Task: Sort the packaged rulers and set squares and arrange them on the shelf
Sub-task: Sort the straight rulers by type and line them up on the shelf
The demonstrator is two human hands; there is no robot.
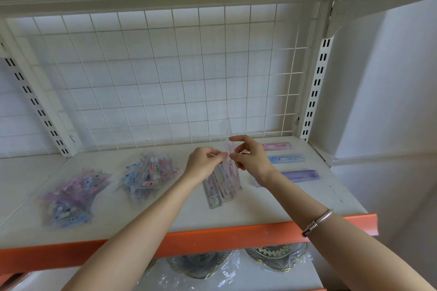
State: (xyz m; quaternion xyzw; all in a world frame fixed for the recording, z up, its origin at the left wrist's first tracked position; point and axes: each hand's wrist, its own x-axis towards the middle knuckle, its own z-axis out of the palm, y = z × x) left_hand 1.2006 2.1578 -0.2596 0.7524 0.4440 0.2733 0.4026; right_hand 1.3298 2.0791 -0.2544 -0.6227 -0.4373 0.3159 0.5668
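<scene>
Both my hands meet above the middle of the shelf (165, 217). My left hand (203, 163) and my right hand (250, 158) each pinch the top of a clear plastic bag of rulers (223, 186), which stands tilted on the shelf; a clear flap sticks up above my fingers. To the right lie three single packaged rulers in a column: a pink ruler (277, 146) at the back, a blue ruler (287, 158) in the middle, a purple ruler (299, 176) nearest. Two bags of mixed packaged pieces lie to the left, a bag of blue ones (149, 176) and a bag of pink ones (71, 198).
A white wire grid (165, 78) backs the shelf, with slotted uprights at both sides. The shelf has an orange front lip (212, 241). Another shelf hangs overhead. Wrapped glass dishes (201, 264) sit on the level below. A white wall stands to the right.
</scene>
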